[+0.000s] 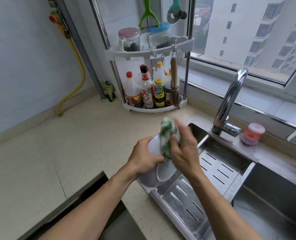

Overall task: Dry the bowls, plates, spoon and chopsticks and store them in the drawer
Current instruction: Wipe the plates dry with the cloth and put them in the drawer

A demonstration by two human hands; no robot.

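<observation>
My left hand (144, 157) grips a white bowl (155, 144) by its rim, holding it tilted above the counter's edge. Against the bowl my right hand (184, 149) holds a green-and-white cloth (168, 135); the hand is blurred. Below the hands, two more white dishes (162, 175) stand on edge in the steel drain tray (218, 168) at the sink's left side. A dark open gap (90, 191) shows at the counter's front, lower left. No spoon or chopsticks are visible.
A corner rack (152, 49) with sauce bottles (146, 89) and jars stands at the back. The faucet (230, 103) rises behind the sink (273, 205), with a pink dish brush (251, 135) to its right. Beige counter (66, 144) spreads to the left.
</observation>
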